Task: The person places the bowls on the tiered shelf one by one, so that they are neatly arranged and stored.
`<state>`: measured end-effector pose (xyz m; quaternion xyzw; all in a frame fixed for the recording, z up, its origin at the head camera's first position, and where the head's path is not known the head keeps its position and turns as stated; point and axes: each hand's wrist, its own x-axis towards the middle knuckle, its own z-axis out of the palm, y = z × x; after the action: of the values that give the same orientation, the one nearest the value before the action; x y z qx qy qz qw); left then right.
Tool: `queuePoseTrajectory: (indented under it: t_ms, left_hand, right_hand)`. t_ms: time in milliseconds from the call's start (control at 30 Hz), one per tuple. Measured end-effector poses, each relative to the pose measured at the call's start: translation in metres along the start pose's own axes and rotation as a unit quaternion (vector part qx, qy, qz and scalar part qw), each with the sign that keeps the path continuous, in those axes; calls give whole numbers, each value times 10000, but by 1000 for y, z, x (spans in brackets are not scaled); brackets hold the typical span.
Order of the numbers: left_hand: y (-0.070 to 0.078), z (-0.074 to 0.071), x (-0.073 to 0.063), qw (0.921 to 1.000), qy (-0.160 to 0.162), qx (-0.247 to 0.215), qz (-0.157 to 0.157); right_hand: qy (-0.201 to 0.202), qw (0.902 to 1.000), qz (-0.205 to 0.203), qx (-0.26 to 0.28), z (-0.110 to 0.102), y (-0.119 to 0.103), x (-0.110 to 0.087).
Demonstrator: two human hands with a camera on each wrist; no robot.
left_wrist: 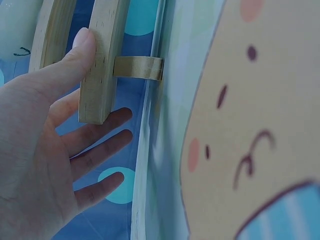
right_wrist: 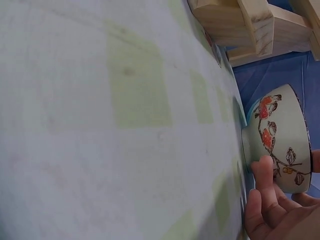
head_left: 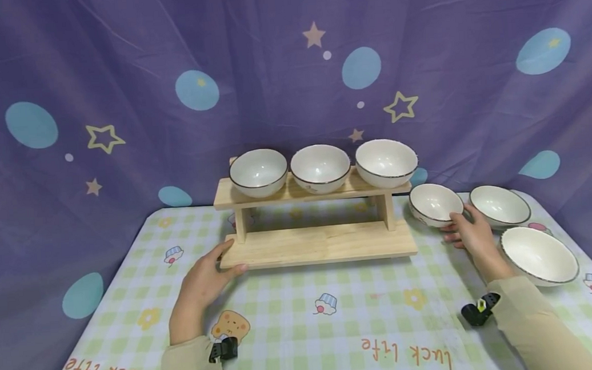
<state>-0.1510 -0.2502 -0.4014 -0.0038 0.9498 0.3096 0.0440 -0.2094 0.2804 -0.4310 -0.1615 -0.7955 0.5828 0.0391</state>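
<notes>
At the left end of a two-tier wooden rack (head_left: 318, 245), my left hand (head_left: 205, 282) grips the lower board. In the left wrist view the thumb lies on one side of that board (left_wrist: 102, 65) and the index finger passes behind it; the other fingers stretch out beyond. My right hand (head_left: 475, 238) holds a small white bowl (head_left: 435, 203) by its right side, thumb at the rim and fingers outside. Red flowers and brown leaves decorate the outer wall of this bowl (right_wrist: 280, 135) in the right wrist view. The bowl is upright, just right of the rack.
Three white bowls stand in a row on the upper tier: left (head_left: 259, 173), middle (head_left: 320, 169) and right (head_left: 386, 163). Two more, a bowl (head_left: 500, 205) and a larger bowl (head_left: 539, 255), sit right of my right hand. A purple curtain (head_left: 276, 49) hangs behind the checked tablecloth (head_left: 297, 345).
</notes>
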Motion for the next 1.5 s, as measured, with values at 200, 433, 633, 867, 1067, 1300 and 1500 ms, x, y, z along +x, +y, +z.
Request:
queuePoseTrajectory:
  t_ms: [200,433,633,867,1067,1300,1500]
  left_hand:
    - [0,2,-1,9998,-90,-146,-38]
    - [0,3,0,9997,-126,-215,-86]
    - [0,1,0,9997,-137,-175,-77]
    - [0,1,1,9997,-142,-200,-82]
    - [0,0,-1,9996,-167,-170,-123]
    - [0,0,-2,9997,-159,-163,-112]
    - [1,-1,-1,9996,-180,-179,-120]
  right_hand:
    - [19,10000,-13,-2,-1,1,-4]
    - [4,9997,57,236,-1,1,-9]
    - [-234,9984,80,515,-6,2,-14]
    - [-326,9979,70,556,-10,-1,-22]
    - [-461,9950,50,885,-16,-7,-29]
    - [-479,9948,118,896,-22,-16,-38]
    - [-477,9958,17,776,-26,-24,-46]
